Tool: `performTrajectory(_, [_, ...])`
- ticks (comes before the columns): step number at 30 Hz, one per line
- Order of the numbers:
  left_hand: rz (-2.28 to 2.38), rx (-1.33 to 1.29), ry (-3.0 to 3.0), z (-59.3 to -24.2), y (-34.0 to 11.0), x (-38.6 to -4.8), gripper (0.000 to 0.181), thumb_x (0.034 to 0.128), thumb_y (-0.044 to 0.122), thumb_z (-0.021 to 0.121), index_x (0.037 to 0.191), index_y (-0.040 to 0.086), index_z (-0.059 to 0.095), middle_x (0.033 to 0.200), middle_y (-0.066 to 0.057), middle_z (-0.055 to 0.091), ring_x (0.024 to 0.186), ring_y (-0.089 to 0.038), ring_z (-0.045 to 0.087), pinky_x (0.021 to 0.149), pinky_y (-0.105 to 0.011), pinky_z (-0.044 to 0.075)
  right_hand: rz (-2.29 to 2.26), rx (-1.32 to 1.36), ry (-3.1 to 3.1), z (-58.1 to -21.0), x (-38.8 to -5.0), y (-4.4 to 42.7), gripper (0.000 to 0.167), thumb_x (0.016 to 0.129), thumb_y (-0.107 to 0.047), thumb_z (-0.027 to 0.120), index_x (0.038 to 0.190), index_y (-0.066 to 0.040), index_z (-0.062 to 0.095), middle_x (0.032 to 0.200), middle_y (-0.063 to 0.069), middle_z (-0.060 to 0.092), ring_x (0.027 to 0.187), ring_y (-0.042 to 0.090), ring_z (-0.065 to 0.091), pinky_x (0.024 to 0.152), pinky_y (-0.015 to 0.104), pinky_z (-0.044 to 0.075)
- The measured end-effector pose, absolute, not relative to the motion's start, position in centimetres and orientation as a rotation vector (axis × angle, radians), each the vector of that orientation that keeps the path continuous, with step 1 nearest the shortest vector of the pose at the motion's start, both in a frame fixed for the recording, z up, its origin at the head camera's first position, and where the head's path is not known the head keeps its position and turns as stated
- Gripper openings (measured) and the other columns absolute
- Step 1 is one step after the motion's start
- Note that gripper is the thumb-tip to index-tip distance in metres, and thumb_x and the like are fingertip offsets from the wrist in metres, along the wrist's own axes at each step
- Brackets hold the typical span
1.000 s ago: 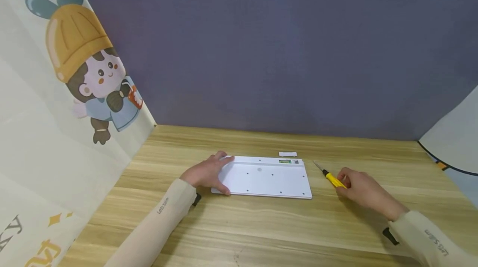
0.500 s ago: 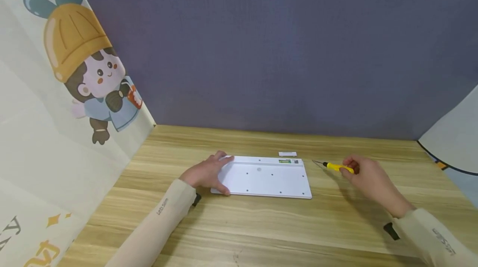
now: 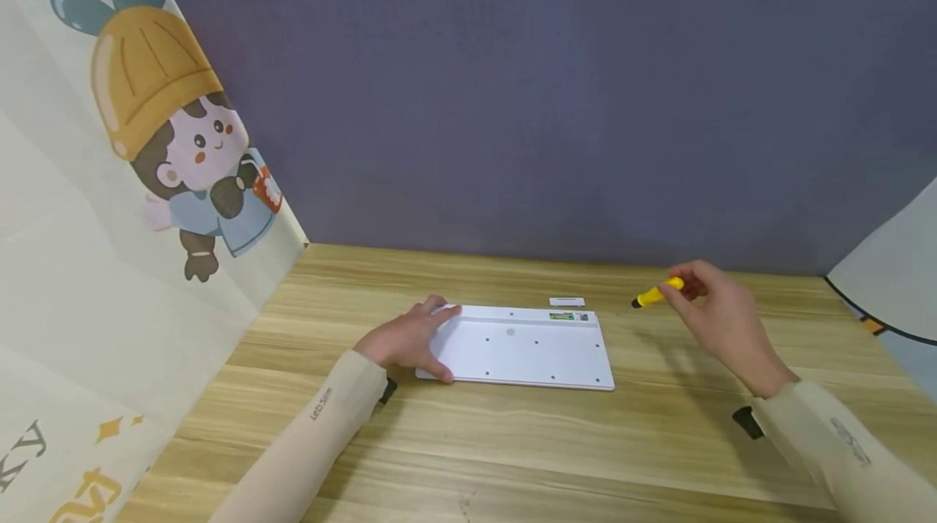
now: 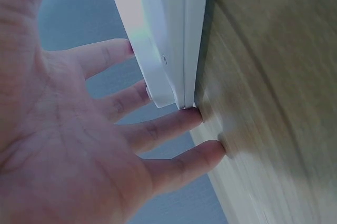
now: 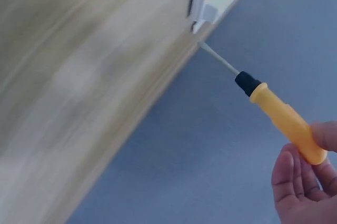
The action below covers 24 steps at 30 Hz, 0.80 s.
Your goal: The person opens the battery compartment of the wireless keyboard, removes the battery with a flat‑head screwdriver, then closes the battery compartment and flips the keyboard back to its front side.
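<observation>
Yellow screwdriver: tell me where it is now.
In the head view, the yellow screwdriver is held in the right hand, to the right of the white panel.

screwdriver [image 5: 269,103]: yellow and black | panel [image 3: 523,354]: white, dark-dotted | tabletop [image 3: 468,442]: tan woodgrain | partition [image 3: 542,100]: slate-blue

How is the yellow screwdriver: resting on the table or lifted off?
Lifted off: the right hand holds the screwdriver, and their shadow falls on the table apart from them.
</observation>
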State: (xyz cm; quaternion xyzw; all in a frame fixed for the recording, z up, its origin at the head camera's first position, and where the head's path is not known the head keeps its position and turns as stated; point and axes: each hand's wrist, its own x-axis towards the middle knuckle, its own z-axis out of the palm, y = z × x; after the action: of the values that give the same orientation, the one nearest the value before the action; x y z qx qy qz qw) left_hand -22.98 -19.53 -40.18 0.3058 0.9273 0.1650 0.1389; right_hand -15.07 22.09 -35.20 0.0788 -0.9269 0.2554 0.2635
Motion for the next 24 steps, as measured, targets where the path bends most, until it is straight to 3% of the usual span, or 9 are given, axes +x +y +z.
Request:
performTrajectory(13, [0.461, 0.867, 2.677, -40.2, -19.5, -23.1, 0.109, 0.0607, 0.045, 0.087, 0.149, 0.019, 0.03, 0.148, -0.009, 0.025, 0.129, -0.028, 0.034, 0.095, -0.045, 0.041, 0.711, 0.481, -2.402, -34.9, -16.6, 19.1, 0.029, 0.075, 0.005, 0.076, 0.1, -0.007, 0.067, 0.093, -0.001, 0.064, 0.082, 0.016, 0.062, 0.071, 0.005, 0.042])
performTrajectory(24, [0.439, 0.858, 2.675, -40.2, -19.4, -23.0, 0.107, 0.0622, 0.045, 0.086, 0.15, 0.019, 0.029, 0.149, -0.008, 0.023, 0.13, -0.029, 0.033, 0.095, -0.046, 0.041, 0.737, 0.493, -2.517, -34.9, -16.9, 18.3, 0.032, 0.078, 0.004, 0.073, 0.106, -0.011, 0.067, 0.099, -0.001, 0.063, 0.086, 0.022, 0.065, 0.067, 0.031, 0.053])
